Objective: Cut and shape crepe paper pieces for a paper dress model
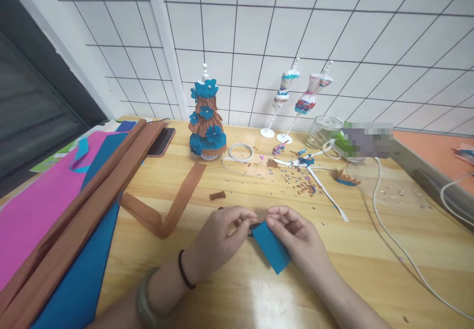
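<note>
A small rectangle of blue crepe paper hangs at a slant over the near middle of the table. My right hand pinches its upper corner between thumb and fingertips. Just left of the paper, my left hand has its thumb and fingertips drawn together in a pinch. What they hold, if anything, is too small to tell. Between the hands, a dark object shows partly behind the paper; its kind is hidden. A short brown paper piece lies beyond my left hand.
A dress form in blue and brown paper stands at the back, with two small mannequins farther right. Paper scraps litter the table. Long paper rolls and a brown strip lie left; a white cable runs right.
</note>
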`<move>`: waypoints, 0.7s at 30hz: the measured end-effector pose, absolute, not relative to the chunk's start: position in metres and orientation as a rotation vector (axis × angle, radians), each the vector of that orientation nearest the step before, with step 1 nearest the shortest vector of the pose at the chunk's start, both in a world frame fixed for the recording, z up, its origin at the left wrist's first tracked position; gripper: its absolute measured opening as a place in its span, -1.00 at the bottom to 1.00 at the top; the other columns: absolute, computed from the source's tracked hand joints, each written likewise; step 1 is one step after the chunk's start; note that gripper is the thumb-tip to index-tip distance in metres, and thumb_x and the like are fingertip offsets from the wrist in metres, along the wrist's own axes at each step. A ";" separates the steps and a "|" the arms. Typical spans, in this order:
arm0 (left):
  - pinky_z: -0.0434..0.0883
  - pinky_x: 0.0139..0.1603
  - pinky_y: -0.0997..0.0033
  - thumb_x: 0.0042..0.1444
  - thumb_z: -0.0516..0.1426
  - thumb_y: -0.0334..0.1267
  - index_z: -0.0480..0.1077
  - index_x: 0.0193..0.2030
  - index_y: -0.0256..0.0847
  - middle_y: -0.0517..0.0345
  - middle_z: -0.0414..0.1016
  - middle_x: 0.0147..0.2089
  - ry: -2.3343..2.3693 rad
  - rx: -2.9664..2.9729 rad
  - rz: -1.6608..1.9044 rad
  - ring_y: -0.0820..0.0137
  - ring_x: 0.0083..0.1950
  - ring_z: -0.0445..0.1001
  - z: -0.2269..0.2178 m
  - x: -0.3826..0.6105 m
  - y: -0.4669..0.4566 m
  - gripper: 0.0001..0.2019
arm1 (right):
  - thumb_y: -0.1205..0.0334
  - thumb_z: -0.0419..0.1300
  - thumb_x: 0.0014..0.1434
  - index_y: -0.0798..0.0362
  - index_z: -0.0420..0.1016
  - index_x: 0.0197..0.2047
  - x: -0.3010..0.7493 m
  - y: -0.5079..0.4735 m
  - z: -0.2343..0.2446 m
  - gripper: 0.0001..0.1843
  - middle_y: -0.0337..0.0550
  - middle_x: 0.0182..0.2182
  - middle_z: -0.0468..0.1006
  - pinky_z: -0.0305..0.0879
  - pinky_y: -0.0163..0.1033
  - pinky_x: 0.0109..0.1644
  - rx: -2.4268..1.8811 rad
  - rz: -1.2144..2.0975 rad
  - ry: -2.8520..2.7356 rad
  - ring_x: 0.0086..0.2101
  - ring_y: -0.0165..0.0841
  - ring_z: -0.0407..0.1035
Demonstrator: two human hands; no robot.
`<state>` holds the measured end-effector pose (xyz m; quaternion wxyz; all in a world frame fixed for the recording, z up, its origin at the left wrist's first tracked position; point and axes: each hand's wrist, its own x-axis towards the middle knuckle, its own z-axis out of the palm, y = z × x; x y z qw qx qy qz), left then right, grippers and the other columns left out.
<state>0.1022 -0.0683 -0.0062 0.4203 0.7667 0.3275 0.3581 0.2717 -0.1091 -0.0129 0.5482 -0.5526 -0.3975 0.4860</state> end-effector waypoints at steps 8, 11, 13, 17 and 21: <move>0.39 -0.32 0.49 -0.09 0.22 -0.35 0.40 -0.25 -0.31 0.18 0.44 -0.40 0.752 1.381 0.576 0.49 -0.39 0.43 -0.020 0.104 -0.065 -0.79 | 0.20 0.12 0.14 0.01 0.45 -0.21 0.266 -0.119 -0.013 -0.85 -0.14 -0.38 0.56 0.40 -0.29 -0.26 -1.324 0.870 -1.580 -0.37 -0.36 0.45; 0.38 -0.29 0.48 -0.11 0.22 -0.38 0.42 -0.26 -0.31 0.17 0.46 -0.39 0.743 1.356 0.563 0.48 -0.37 0.44 -0.023 0.103 -0.063 -0.79 | 0.24 0.12 0.14 0.02 0.44 -0.21 0.268 -0.118 -0.013 -0.86 -0.14 -0.36 0.57 0.41 -0.30 -0.29 -1.305 0.870 -1.637 -0.39 -0.37 0.45; 0.38 -0.29 0.48 -0.11 0.21 -0.39 0.44 -0.26 -0.30 0.16 0.49 -0.40 0.745 1.371 0.555 0.47 -0.37 0.45 -0.023 0.101 -0.062 -0.80 | 0.25 0.14 0.13 0.02 0.43 -0.20 0.267 -0.118 -0.012 -0.85 -0.13 -0.37 0.58 0.42 -0.30 -0.31 -1.293 0.910 -1.606 -0.40 -0.37 0.46; 0.37 -0.31 0.50 -0.05 0.17 -0.39 0.50 -0.31 -0.26 0.15 0.53 -0.38 0.735 1.476 0.522 0.45 -0.35 0.46 -0.018 0.099 -0.061 -0.86 | 0.24 0.19 0.07 0.03 0.43 -0.22 0.265 -0.120 -0.009 -0.83 -0.15 -0.40 0.59 0.44 -0.29 -0.31 -1.253 0.995 -1.462 -0.40 -0.36 0.49; 0.36 -0.35 0.51 -0.09 0.19 -0.39 0.52 -0.39 -0.27 0.15 0.53 -0.41 0.838 1.516 0.561 0.44 -0.38 0.46 -0.012 0.098 -0.057 -0.91 | 0.18 0.16 0.10 0.04 0.42 -0.19 0.273 -0.117 -0.011 -0.80 -0.11 -0.38 0.58 0.44 -0.23 -0.30 -1.374 0.872 -1.427 -0.38 -0.31 0.49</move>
